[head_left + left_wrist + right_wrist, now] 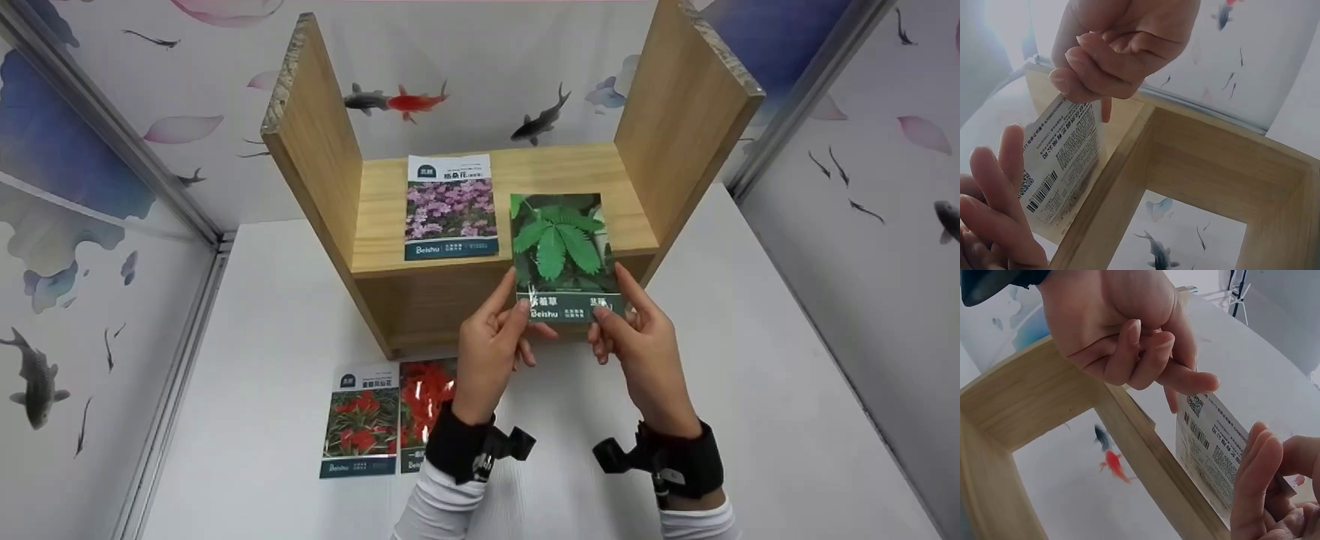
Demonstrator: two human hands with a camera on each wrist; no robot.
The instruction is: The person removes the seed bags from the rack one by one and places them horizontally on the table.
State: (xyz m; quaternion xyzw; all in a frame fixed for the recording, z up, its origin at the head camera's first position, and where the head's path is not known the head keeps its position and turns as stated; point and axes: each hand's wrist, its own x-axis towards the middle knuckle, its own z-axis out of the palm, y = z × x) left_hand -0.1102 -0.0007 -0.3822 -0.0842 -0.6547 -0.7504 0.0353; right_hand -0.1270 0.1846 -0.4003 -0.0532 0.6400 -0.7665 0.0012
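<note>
Both hands hold a seed packet (557, 240) with a green leaf picture, just in front of the wooden shelf (566, 169). My left hand (489, 352) pinches its lower left corner between thumb and fingers. At the lower right corner, my right hand (646, 352) pinches it the same way. The packet's white printed back (1075, 152) with a barcode faces the left wrist camera, and the right wrist view shows that back too. On the shelf board lies another seed packet (451, 210) with pink flowers.
Two red-flower packets lie on the white table (255, 375): one packet (361, 424) in full, the other packet (426, 394) partly behind my left hand. Upright side panels, the left panel (319, 150) and the right panel (682, 127), flank the shelf board. Fish-patterned walls surround the table.
</note>
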